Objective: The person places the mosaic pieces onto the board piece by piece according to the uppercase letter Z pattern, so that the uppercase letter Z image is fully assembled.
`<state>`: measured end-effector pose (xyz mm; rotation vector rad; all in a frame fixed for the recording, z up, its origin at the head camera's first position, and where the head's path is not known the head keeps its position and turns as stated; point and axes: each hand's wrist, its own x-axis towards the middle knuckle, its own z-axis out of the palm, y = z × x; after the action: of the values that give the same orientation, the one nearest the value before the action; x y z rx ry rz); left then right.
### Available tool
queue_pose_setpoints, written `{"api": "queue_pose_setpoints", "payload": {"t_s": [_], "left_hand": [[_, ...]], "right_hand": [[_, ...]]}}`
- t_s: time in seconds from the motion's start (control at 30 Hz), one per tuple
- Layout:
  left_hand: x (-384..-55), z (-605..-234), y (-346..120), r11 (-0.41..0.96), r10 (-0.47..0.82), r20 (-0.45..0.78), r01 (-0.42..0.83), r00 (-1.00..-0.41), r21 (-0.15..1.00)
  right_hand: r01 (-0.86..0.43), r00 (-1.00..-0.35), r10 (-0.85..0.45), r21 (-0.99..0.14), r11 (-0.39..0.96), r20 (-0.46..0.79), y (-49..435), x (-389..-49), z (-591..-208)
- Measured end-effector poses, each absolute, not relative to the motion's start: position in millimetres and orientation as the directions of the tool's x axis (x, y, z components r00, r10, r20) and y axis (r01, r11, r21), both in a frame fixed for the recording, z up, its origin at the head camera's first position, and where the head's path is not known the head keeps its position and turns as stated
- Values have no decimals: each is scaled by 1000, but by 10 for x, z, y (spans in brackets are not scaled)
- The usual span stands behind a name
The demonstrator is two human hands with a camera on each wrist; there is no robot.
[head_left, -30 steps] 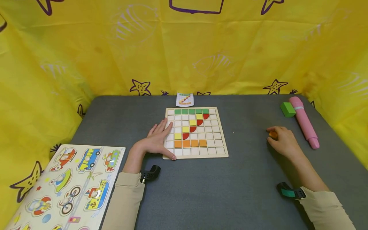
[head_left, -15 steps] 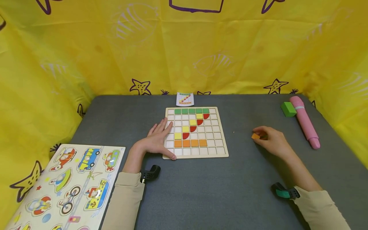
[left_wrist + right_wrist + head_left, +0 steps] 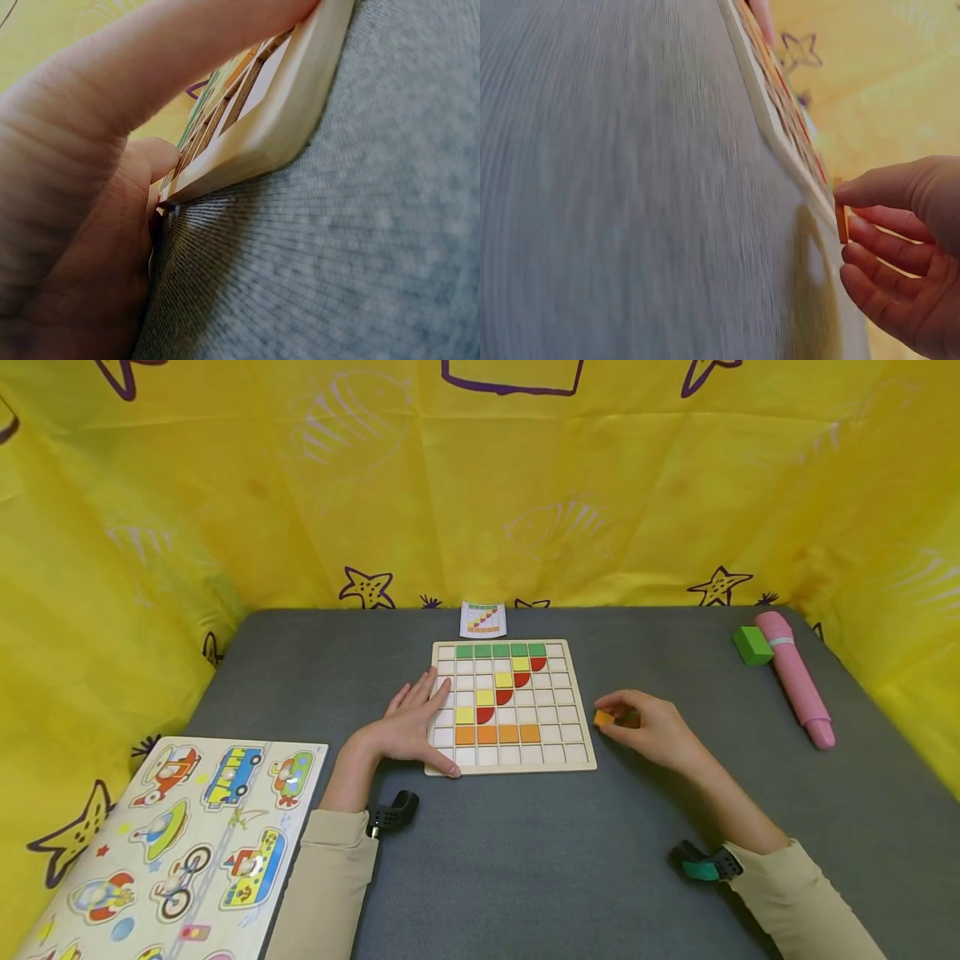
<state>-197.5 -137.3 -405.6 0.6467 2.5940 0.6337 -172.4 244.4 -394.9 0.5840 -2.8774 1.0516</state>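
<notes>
My right hand [image 3: 652,727] pinches an orange square tile [image 3: 603,718] between thumb and fingers, just off the right edge of a wooden grid board [image 3: 567,754]. In the right wrist view the tile [image 3: 841,217] shows edge-on at the thumb tip. On the board's left side rests my left hand [image 3: 408,722], fingers spread, thumb on the near left corner. The left wrist view shows that thumb [image 3: 187,45] lying over the board's corner [image 3: 262,150]. Green tiles [image 3: 501,651] line the top row. Yellow squares [image 3: 503,680] and red quarter-circles [image 3: 504,697] run diagonally down to a row of orange tiles [image 3: 497,734].
A small pattern card [image 3: 482,620] lies behind the board. At the right are a green block [image 3: 752,646] and a pink cylinder [image 3: 795,681] with a narrower end. A picture puzzle board [image 3: 210,827] with vehicles covers the front left. Yellow cloth [image 3: 480,485] hangs around the table.
My right hand has carried the orange tile leftward from near the pink cylinder to beside the grid board. The left hand stays where it was on the board.
</notes>
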Motion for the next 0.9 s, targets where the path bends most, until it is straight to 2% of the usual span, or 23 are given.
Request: {"api": "queue_pose_setpoints", "payload": {"t_s": [0.27,0.9], "left_hand": [[-1971,-4052,-1381,781,522,-242,345,-818,522],[-1972,-4048,-1372,790,514,-258,334,-818,514]], "right_hand": [[-398,-897,-422,-659,639,132,2110,-1733,-3940],[-529,-816,-553,-606,595,169,1856,-1747,-3990]]}}
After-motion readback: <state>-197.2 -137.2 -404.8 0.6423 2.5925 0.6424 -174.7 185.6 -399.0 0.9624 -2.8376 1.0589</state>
